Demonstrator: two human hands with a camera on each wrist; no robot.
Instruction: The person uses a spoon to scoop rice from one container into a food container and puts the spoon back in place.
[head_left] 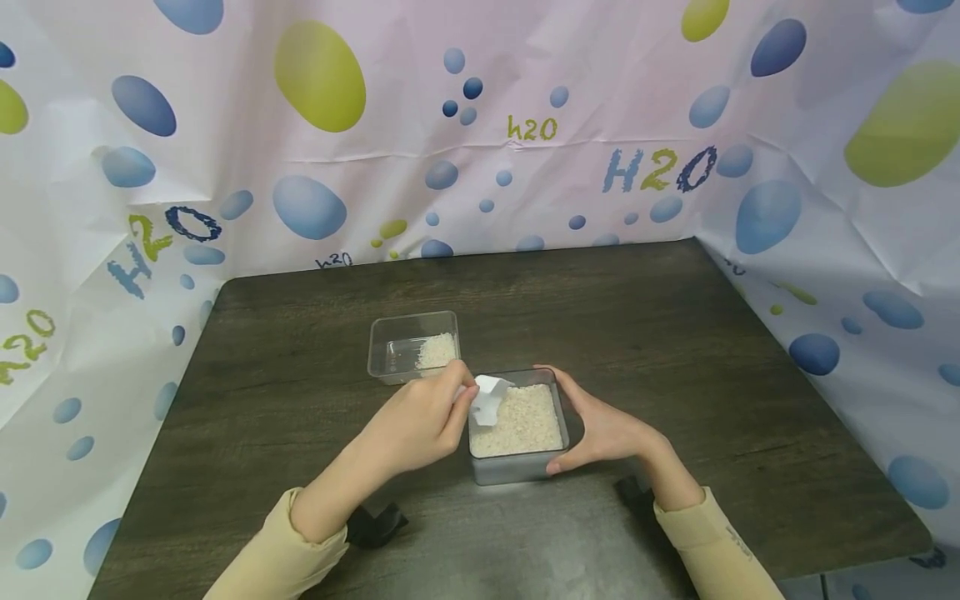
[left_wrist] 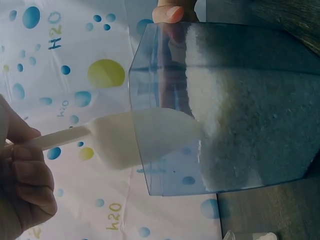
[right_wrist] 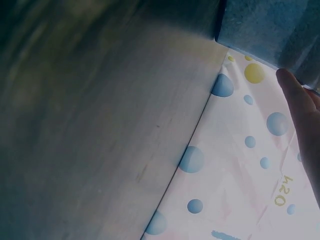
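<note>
A grey see-through container point(head_left: 512, 472) stands on the table, filled well up with white rice point(head_left: 528, 425). My left hand point(head_left: 423, 421) grips the thin handle of a white scoop point(left_wrist: 117, 142) from the left. The scoop's bowl dips inside the container, its tip right at the rice surface in the left wrist view. With thumb on the near side and fingers at the far corner, my right hand point(head_left: 603, 427) holds the container's right end. Only the thumb side of that hand shows at the right edge of the right wrist view, beside the container point(right_wrist: 265, 30).
Behind and left of the container is a smaller clear plastic box point(head_left: 397, 354) with a small heap of rice point(head_left: 437, 350) at its right end. The dark wooden table point(head_left: 637, 308) is bordered by a white sheet point(head_left: 405, 108) printed with blue and green spots.
</note>
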